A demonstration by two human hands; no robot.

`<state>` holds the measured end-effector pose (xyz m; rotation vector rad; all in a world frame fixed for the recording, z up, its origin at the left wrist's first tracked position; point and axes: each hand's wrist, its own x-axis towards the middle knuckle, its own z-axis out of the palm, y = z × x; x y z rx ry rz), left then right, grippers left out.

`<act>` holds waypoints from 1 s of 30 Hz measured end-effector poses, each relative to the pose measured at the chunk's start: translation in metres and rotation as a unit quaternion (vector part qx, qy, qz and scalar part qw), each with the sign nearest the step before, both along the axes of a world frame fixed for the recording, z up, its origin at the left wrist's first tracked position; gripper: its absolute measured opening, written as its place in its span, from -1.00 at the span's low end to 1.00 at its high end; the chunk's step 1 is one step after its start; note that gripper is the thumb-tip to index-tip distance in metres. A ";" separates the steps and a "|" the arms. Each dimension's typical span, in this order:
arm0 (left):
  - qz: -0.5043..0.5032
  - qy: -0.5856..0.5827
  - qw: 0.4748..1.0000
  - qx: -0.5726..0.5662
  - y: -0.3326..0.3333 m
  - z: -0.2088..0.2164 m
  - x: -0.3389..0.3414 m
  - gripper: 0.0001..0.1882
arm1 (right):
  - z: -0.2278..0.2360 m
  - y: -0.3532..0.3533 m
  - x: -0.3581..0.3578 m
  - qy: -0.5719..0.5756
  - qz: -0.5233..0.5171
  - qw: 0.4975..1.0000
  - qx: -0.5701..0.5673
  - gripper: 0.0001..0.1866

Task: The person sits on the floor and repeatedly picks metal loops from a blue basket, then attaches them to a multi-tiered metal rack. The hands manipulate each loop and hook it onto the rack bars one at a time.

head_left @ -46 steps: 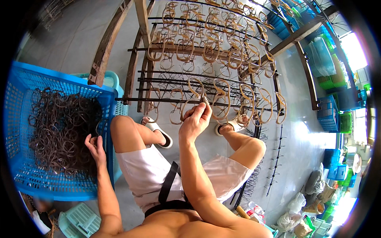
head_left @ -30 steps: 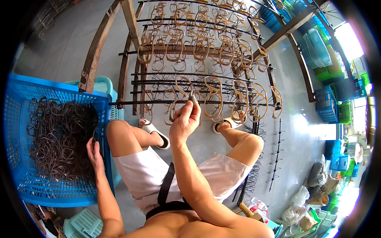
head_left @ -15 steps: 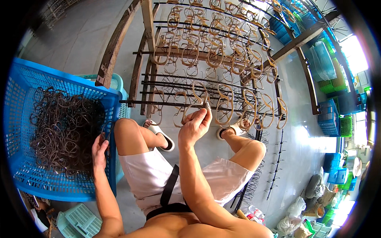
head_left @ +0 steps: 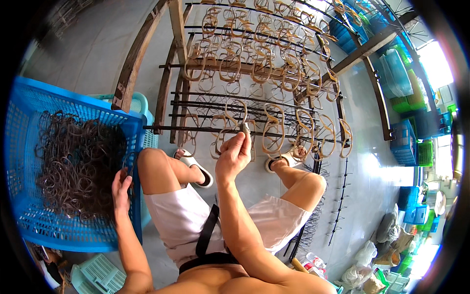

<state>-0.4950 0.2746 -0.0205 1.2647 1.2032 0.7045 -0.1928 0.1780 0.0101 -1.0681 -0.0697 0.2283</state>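
Observation:
My right hand (head_left: pixel 234 156) is raised in front of the rack's nearest black rod (head_left: pixel 196 129), with thumb and fingers pinched on a tan eyeglass frame (head_left: pixel 245 110). A small greyish piece shows at the fingertips; its kind is unclear. Along this rod hang more tan eyeglass frames (head_left: pixel 304 128) on both sides of the hand. At the right side of a blue plastic basket (head_left: pixel 68 240), my left hand (head_left: pixel 121 190) has its fingers curled near a thin dark piece too small to make out. Inside the basket lies a tangled heap of dark eyeglass frames (head_left: pixel 78 166).
The wooden rack (head_left: pixel 137 59) carries several further rods hung with frames. A pale green basket (head_left: pixel 98 274) lies at the lower left. Spiky black rods (head_left: pixel 339 210) lie on the floor to the right, near plastic bags (head_left: pixel 360 269). Stacked blue crates (head_left: pixel 404 142) line the far right.
My right hand has moved slightly left along the rod, and the pinched frame has shifted with it. My left hand stays by the basket's side. The whole view has shifted slightly.

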 end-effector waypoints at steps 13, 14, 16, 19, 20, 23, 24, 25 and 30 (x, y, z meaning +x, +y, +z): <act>0.001 -0.002 1.000 -0.007 0.000 0.006 0.009 -0.46 | -0.016 -0.010 0.006 -0.147 0.020 0.970 -0.192 -0.82; 0.001 0.000 1.000 -0.006 0.000 0.007 0.011 -0.47 | -0.014 -0.011 0.007 -0.147 0.023 0.970 -0.194 -0.82; 0.000 0.006 1.000 -0.005 0.000 0.010 0.013 -0.47 | -0.017 -0.011 0.009 -0.141 0.038 0.974 -0.176 -0.81; -0.003 0.000 1.000 -0.010 0.002 0.007 0.011 -0.47 | -0.011 -0.010 0.008 -0.147 0.030 0.971 -0.186 -0.80; -0.001 -0.002 1.000 -0.006 0.002 0.006 0.011 -0.47 | -0.008 -0.010 0.007 -0.152 0.022 0.969 -0.195 -0.80; 0.006 -0.007 1.000 0.002 0.002 0.005 0.012 -0.47 | -0.008 -0.012 0.011 -0.147 0.021 0.973 -0.174 -0.80; 0.010 -0.009 1.000 0.004 0.001 0.006 0.014 -0.48 | -0.010 -0.012 0.013 -0.138 0.018 0.975 -0.171 -0.80; 0.014 -0.011 1.000 0.006 0.001 0.007 0.015 -0.48 | -0.012 -0.013 0.015 -0.129 0.015 0.977 -0.169 -0.80; 0.026 -0.120 0.992 -0.024 0.002 0.012 0.008 -0.71 | 0.003 -0.024 0.019 -0.099 0.047 0.971 -0.214 -0.81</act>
